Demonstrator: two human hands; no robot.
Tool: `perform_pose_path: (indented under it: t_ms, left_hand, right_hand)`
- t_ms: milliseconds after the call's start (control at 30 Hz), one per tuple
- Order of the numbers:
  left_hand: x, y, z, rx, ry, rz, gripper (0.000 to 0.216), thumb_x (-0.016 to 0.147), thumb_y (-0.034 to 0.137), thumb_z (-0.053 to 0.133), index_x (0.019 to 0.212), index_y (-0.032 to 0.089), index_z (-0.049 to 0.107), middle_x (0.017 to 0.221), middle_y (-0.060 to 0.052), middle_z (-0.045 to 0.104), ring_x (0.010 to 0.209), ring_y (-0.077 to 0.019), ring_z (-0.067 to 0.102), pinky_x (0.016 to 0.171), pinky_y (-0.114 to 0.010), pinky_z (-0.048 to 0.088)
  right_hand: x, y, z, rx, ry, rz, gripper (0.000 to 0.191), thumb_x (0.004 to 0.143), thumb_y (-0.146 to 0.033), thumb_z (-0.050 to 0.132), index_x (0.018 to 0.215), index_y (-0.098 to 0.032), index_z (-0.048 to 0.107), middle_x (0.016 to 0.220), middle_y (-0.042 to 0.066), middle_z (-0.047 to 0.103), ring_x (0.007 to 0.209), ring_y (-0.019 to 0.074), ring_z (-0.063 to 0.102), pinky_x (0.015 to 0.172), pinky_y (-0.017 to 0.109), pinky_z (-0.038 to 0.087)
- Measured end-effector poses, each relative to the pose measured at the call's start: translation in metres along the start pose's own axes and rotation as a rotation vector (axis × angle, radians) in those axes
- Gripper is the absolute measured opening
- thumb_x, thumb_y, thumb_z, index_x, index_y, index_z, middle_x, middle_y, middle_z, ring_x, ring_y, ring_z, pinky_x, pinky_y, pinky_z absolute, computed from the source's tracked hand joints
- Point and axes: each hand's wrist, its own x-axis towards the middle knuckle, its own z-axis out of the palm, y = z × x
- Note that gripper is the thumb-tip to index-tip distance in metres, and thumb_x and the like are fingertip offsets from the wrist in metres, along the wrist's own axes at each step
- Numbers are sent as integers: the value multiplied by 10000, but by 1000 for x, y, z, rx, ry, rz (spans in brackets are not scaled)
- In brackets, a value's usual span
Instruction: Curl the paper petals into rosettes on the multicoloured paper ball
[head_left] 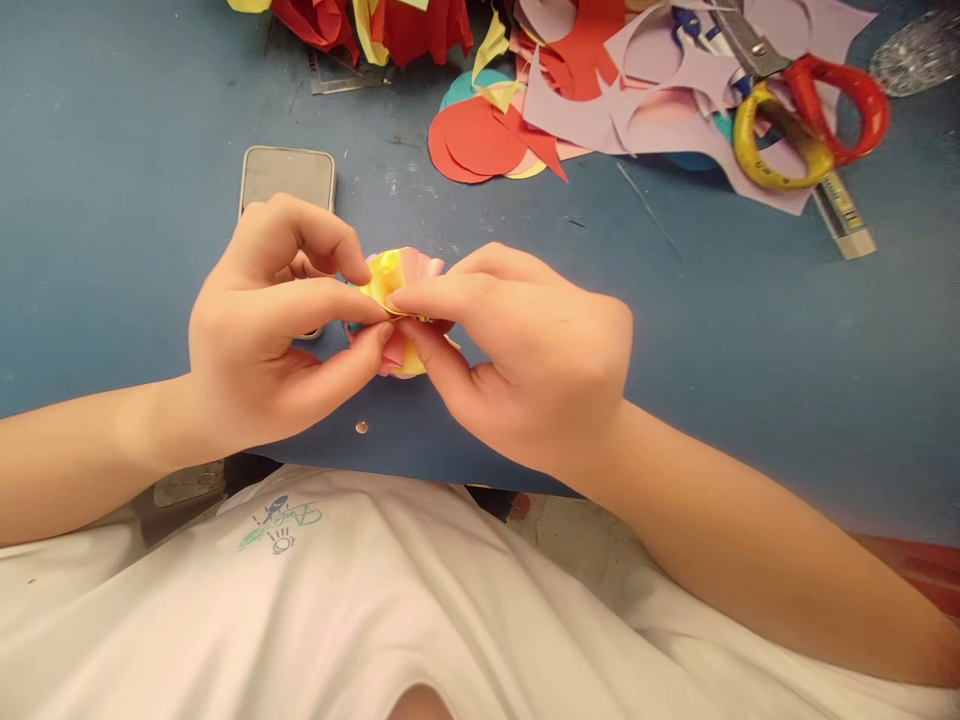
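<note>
Matt pleated paper flower [401, 290], glossy plastic-handled scissors [810, 120] with metal blades, matt blue table [150, 120].

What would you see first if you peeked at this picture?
Right in the middle, the left hand and the right hand pinch a pink and yellow paper flower between their fingertips above the blue table. At the far right lie scissors with one red and one yellow handle, on a heap of cut coloured paper.
</note>
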Motion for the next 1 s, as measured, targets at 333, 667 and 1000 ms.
perform_pose_path:
  t_ms: [333, 667, 1000]
  left_hand:
    - [-1, -7, -8, 38, -69, 25, 140, 1088, 382, 992, 1159, 324, 886, 1174, -16, 876, 888, -223, 712, 859, -560, 531]
    - [2, -2, -6, 98, -72, -3, 244, 1074, 485, 1039, 1105, 325, 858, 1121, 2, 932, 849, -230, 732, 875, -550, 537]
    - [6, 13, -9, 155, -117, -109, 143, 1091, 335, 963, 1065, 352, 823, 1159, 11, 931, 895, -250, 810, 942, -606, 594]
  right_hand:
    - [-4, -6, -6, -9, -105, 108, 247, 1358, -220, 648, 1430, -320, 862, 1187, -33, 981, 1014, 140, 912, 903, 248, 741]
    - [-3, 6, -12, 216, -99, 189, 274, 1267, -142, 762, 1393, -365, 859, 1220, -69, 1010, 1091, 181, 1001, 940, 328, 832]
    - [1, 2, -11, 112, -62, 110, 275, 1230, -106, 794, 1224, -353, 916, 1068, -102, 974, 940, 140, 942, 892, 264, 792]
